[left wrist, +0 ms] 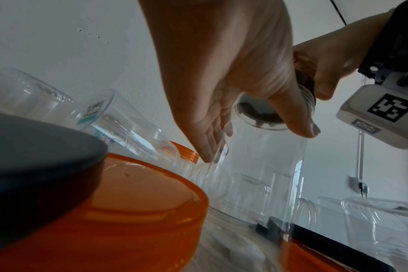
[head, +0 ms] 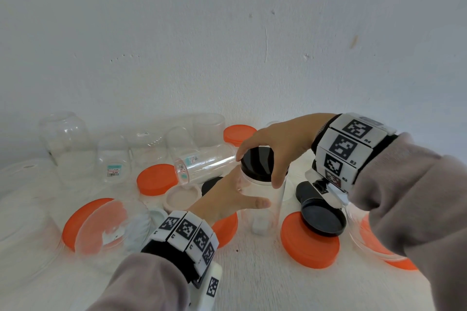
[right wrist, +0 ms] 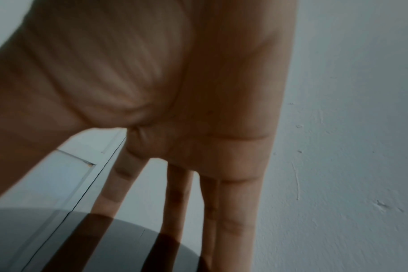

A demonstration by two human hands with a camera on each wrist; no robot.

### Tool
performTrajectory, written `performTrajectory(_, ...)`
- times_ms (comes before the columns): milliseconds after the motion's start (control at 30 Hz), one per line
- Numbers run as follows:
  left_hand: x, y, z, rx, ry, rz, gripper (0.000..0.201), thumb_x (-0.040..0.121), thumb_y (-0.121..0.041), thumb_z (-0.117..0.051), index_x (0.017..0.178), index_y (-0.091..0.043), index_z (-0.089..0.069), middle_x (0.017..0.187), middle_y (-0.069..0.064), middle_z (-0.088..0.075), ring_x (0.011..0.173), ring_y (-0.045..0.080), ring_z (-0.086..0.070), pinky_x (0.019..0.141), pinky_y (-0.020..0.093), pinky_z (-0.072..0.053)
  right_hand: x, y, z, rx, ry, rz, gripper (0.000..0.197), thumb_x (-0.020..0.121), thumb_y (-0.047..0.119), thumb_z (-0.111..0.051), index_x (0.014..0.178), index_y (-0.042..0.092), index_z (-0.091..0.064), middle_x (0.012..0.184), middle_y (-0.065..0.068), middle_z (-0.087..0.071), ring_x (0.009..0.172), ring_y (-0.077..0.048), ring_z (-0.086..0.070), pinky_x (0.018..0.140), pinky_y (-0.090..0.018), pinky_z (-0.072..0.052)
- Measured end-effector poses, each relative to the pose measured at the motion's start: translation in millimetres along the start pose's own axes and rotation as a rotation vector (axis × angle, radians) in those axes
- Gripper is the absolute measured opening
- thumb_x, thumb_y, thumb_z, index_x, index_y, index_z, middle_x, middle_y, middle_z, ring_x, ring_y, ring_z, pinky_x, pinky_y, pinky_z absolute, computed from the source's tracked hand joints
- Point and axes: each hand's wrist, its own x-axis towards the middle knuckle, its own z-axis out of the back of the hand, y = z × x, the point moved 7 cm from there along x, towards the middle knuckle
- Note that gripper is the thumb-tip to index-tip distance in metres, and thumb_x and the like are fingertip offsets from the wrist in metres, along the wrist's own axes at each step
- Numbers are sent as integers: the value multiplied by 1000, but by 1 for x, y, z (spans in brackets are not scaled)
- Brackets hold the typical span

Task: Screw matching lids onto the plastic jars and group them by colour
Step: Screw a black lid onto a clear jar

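A tall clear jar [head: 262, 207] stands upright in the middle of the white table with a black lid [head: 255, 159] on its mouth. My left hand [head: 237, 194] grips the jar's body, thumb in front and fingers along the far side. My right hand [head: 273, 149] comes down from above, its fingers curled round the black lid's rim. The left wrist view shows my left hand [left wrist: 233, 92] against the jar [left wrist: 263, 165], with the lid [left wrist: 259, 114] showing through the plastic. The right wrist view shows my palm [right wrist: 175, 92] over the dark lid [right wrist: 105, 248].
Several orange lids [head: 309, 240] lie around the jar, and an upturned black lid [head: 323, 217] rests on one. A labelled clear jar [head: 204, 164] lies on its side to the left, near a pink lid [head: 180, 197]. Empty jars [head: 113, 159] line the wall.
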Motion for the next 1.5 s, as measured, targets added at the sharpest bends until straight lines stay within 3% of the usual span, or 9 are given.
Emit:
performTrajectory(333,-1,-1,-1,-3,-2,-12,99,71,-30,-85,150,-32,-26,148,-14,-42,138,7,-35,117,39,-30,1,-1,2,-8,-67,-8,77,65,50,-83,129,56,-41,133,11,-43,123,-16,-41,102,-41,-43)
performTrajectory(600,-2,-3,-1,-16,13,-10,97,72,-28,-84,150,-30,-27,148,-11,-42,138,8,-36,117,41,-31,0,-3,0,-2,-38,12,77,70,42,-83,131,55,-39,134,14,-41,125,-16,-39,104,-42,-41)
performTrajectory(967,-4,-9,-2,-17,32,-24,94,75,-21,-82,150,-28,-25,149,-11,-40,140,8,-33,116,34,-30,5,-6,-2,32,-53,84,78,70,33,-84,132,53,-41,118,23,-35,117,-8,-37,93,-29,-40)
performTrajectory(1100,-3,-9,-3,-12,38,-20,96,75,-22,-82,151,-28,-25,150,-10,-39,140,10,-33,117,38,-30,6,-7,-3,42,-53,104,78,71,30,-84,133,52,-41,116,25,-34,115,-6,-35,90,-27,-37)
performTrajectory(1400,-3,-6,-2,-17,16,-25,94,72,-24,-84,149,-31,-29,146,-12,-45,138,8,-37,116,39,-31,3,-11,0,45,-136,104,77,66,47,-84,131,56,-43,113,28,-38,116,-5,-35,89,-26,-34)
performTrajectory(1500,-3,-6,-2,-24,11,-30,92,72,-23,-84,147,-32,-31,144,-14,-47,135,4,-39,115,32,-32,4,-10,1,29,-154,102,78,64,50,-84,131,56,-44,110,29,-39,114,-4,-36,90,-26,-36)
